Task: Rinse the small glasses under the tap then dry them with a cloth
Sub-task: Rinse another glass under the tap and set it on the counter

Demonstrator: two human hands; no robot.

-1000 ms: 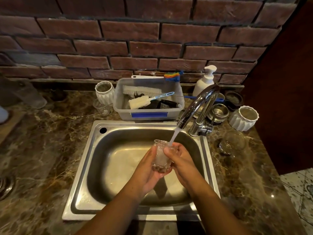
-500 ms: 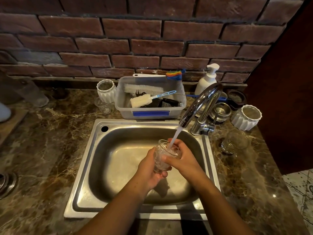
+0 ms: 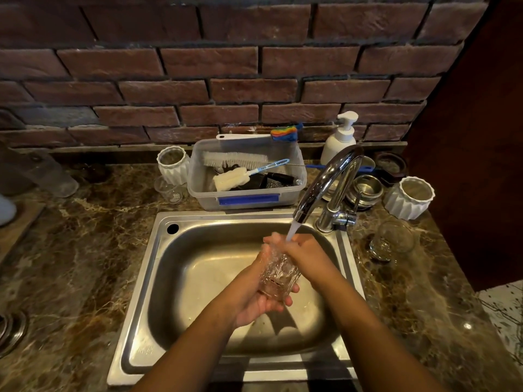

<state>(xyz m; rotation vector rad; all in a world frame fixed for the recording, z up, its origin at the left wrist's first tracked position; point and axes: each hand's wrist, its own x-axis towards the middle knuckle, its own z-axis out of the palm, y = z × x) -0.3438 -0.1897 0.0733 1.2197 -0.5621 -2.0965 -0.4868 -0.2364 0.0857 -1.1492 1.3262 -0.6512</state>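
A small ribbed glass point(image 3: 278, 274) is tilted over the steel sink point(image 3: 147, 278), its mouth turned up toward the tap point(image 3: 325, 182). My left hand point(image 3: 256, 299) cups it from below and grips its base. My right hand point(image 3: 301, 251) covers the mouth, fingers at or inside the rim. Running water falls onto my right hand and the glass. Another small clear glass point(image 3: 392, 241) stands on the counter right of the tap. A third small glass point(image 3: 171, 190) sits behind the sink's left corner. No cloth is in view.
A clear plastic tub point(image 3: 246, 196) with brushes stands behind the sink. White ribbed cups point(image 3: 172, 164) point(image 3: 409, 198), a soap pump bottle point(image 3: 339, 138) and stacked metal bowls point(image 3: 366, 189) ring the tap. The brick wall runs along the back; a dark panel closes the right side.
The glass has tipped from nearly upright to tilted, with its base dropped lower in my left hand. My right hand has slid over its mouth under the stream.
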